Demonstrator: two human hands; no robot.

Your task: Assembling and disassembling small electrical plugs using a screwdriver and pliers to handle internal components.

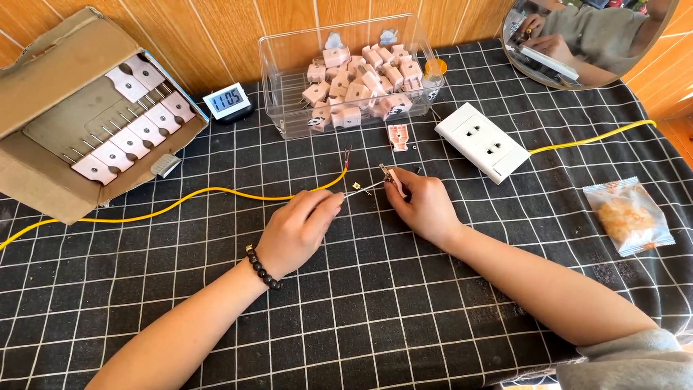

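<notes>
On black grid cloth [361, 303] by wood-panelled wall [238, 29], both hands work.

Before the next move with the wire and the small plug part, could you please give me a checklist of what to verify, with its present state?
1. Left hand grips the yellow wire near its stripped end: ok.
2. Right hand holds the small plug part with its fingertips: ok.
3. Bare wire strands seated in the part's terminal: cannot tell, too small.
4. Loose plug half lies close by on the checked cloth: ok.
5. White socket lies apart from both hands: ok.
6. Clear box of plugs stands clear of the wire: ok.
</notes>
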